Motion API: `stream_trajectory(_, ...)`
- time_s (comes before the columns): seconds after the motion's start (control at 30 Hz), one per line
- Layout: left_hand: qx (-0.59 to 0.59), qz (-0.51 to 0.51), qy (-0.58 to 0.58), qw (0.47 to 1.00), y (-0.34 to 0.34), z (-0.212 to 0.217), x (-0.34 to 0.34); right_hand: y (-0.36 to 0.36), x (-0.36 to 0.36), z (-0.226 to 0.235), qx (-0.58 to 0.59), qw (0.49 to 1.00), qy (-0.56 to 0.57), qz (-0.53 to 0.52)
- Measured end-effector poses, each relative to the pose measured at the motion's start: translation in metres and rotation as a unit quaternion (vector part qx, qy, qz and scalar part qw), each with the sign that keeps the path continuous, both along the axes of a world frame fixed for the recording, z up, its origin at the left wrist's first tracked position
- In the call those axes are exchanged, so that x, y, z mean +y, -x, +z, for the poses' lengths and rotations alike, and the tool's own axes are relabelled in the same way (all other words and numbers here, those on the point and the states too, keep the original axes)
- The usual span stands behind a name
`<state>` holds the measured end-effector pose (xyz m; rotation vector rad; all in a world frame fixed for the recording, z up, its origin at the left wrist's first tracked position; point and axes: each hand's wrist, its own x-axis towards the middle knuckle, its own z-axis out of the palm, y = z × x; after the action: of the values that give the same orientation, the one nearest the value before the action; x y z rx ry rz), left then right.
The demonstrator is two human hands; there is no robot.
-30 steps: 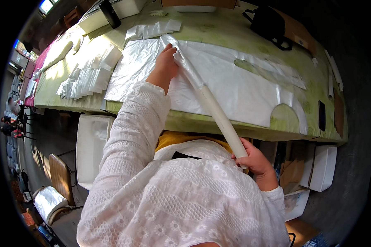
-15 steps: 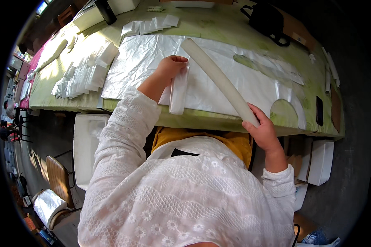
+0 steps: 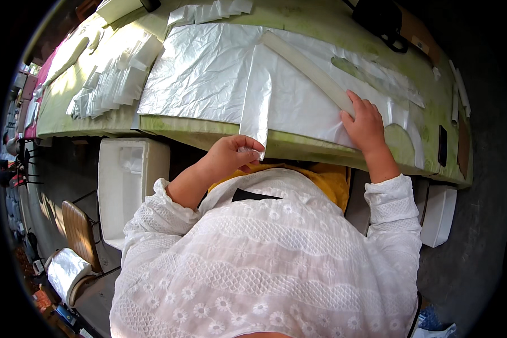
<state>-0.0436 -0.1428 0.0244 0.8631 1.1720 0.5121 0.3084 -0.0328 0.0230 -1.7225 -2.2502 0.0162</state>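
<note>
My left hand point(image 3: 235, 153) is closed at the table's front edge, pinching the lower end of a folded strip of clear plastic film point(image 3: 256, 93). The strip runs up from my fingers over the edge and onto a large shiny plastic sheet point(image 3: 200, 73). A long off-white tube point(image 3: 307, 67) lies slantwise across that sheet, its far end by the strip's top. My right hand point(image 3: 367, 125) grips the tube's near end, thumb on one side and fingers on the other.
Folded clear plastic pieces point(image 3: 115, 84) lie in overlapping rows at the left, with more point(image 3: 211, 11) at the back. A phone point(image 3: 443, 145) and a black bag point(image 3: 377, 22) are on the right. Below the table's left front is a white foam box point(image 3: 110, 191).
My left hand has come down toward me with the strip's end, drawing it over the table edge. The tube has gone from raised to lying on the sheet, my right hand moving with it.
</note>
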Motion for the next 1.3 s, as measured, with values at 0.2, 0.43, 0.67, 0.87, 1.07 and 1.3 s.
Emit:
stream_trajectory(0.2, -0.071, 0.061, 0.041, 0.995, -0.025, -0.008, -0.020, 0.076, -0.040, 0.008, 0.047, 0.955, -0.023, 0.293)
stream_trajectory(0.43, -0.134, -0.191, -0.070, 0.970, 0.017, 0.005, -0.026, 0.111, -0.055, -0.016, 0.061, 0.946, 0.000, 0.319)
stream_trajectory(0.67, 0.346, -0.124, -0.597, 0.713, 0.016, 0.018, 0.020, 0.115, -0.048, -0.020, 0.148, 0.943, -0.005, 0.297)
stream_trajectory(0.87, 0.327, -0.079, -0.531, 0.778, -0.003, -0.011, 0.047, 0.123, -0.032, -0.017, 0.277, 0.928, 0.056, 0.242)
stream_trajectory(1.07, 0.303, 0.050, -0.437, 0.846, -0.013, -0.019, 0.051, 0.148, -0.007, 0.007, 0.257, 0.937, 0.231, 0.044)
stream_trajectory(1.3, 0.415, 0.013, -0.458, 0.786, -0.017, -0.013, 0.060, 0.162, 0.021, 0.008, 0.135, 0.948, 0.287, 0.029)
